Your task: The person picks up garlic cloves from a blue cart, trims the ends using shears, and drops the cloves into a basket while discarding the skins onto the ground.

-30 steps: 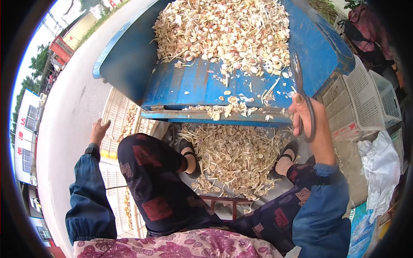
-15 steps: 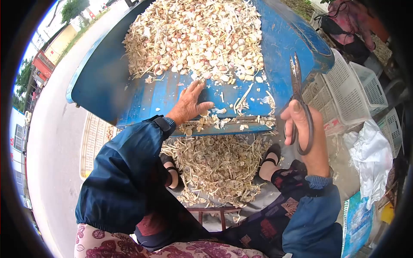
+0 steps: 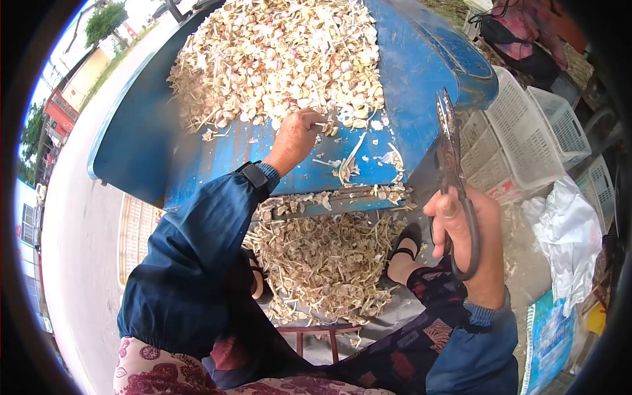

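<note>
Where the view begins, just above the flowered lap, the right hand (image 3: 464,243) is closed around the loop handles of dark scissors (image 3: 453,158). It holds them upright beside the right knee, with the blades together and pointing up. A little further, past a small stool frame (image 3: 316,336), a pile of cut stems and roots (image 3: 322,257) lies on the ground between the two feet. Beyond that, the left hand (image 3: 296,138) reaches in its blue sleeve onto the tilted blue cart bed (image 3: 421,72). Its fingers are bent in at the near edge of the garlic heap (image 3: 276,59). A thin stalk seems to stick out of them, but I cannot tell whether they really have a bulb. I judge the step in hand to be the fetching of one bulb for trimming. What it calls for next is a firm pinch on a single bulb, then bringing it to the scissors with the fingers well away from the blades. To the right of the cart stand white plastic crates (image 3: 526,131) and a crumpled white sack (image 3: 569,230). To the left lies a flat crate (image 3: 135,227), then a grey road (image 3: 79,230), with buildings and trees far behind. All is outdoors, in daylight.
</note>
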Tool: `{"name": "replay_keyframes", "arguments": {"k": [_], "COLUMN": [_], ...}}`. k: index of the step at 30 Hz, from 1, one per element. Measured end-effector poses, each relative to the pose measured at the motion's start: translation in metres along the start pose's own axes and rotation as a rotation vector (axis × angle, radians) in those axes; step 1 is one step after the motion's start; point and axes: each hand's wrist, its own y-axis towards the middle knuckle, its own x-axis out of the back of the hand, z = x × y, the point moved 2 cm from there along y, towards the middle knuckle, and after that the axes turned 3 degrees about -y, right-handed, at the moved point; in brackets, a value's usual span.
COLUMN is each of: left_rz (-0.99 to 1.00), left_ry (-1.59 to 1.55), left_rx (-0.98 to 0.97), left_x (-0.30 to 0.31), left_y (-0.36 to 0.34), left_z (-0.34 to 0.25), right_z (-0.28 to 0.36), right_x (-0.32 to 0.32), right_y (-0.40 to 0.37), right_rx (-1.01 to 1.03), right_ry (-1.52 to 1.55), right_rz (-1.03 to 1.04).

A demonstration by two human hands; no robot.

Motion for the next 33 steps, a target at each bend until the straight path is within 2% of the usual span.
{"name": "replay_keyframes", "arguments": {"k": [3, 5, 7, 10, 13, 15, 16, 21, 23, 25, 26, 33], "left_rz": [0.128, 0.139, 0.108, 0.229, 0.204, 0.183, 0.173, 0.284, 0.324, 0.333, 0.299, 0.35], "left_ry": [0.398, 0.378, 0.397, 0.22, 0.189, 0.134, 0.107, 0.072, -0.108, -0.482, -0.668, -0.887], "left_rx": [-0.19, -0.261, -0.356, -0.028, 0.046, -0.015, -0.046, 0.105, 0.306, 0.629, 0.651, 0.754], "left_x": [-0.027, -0.039, -0.04, -0.023, -0.014, -0.016, -0.015, 0.01, 0.026, 0.041, 0.042, 0.055], "left_y": [0.019, 0.016, 0.007, -0.006, -0.021, -0.028, -0.031, -0.036, -0.035, -0.04, -0.046, -0.056], "left_z": [0.037, 0.046, 0.045, 0.032, 0.029, 0.029, 0.027, 0.005, -0.018, -0.045, -0.047, -0.078], "right_z": [-0.005, -0.014, -0.014, -0.015, -0.015, -0.014, -0.025, -0.033, -0.041, -0.045, -0.047, -0.046], "right_x": [-0.001, -0.003, -0.003, -0.005, -0.017, -0.026, -0.03, -0.05, -0.057, -0.061, -0.064, -0.077], "right_y": [0.004, 0.009, 0.008, 0.006, 0.005, 0.005, 0.009, 0.014, 0.015, 0.014, 0.015, 0.012], "right_rx": [0.025, 0.096, 0.068, 0.054, 0.047, 0.04, 0.125, 0.098, 0.14, 0.178, 0.197, 0.311], "right_ry": [-0.028, -0.101, -0.078, -0.094, -0.059, -0.1, -0.196, -0.517, -0.645, -0.686, -0.699, -0.809], "right_rz": [-0.019, -0.024, -0.015, 0.02, 0.061, 0.098, 0.099, 0.134, 0.103, 0.12, 0.13, 0.137]}}
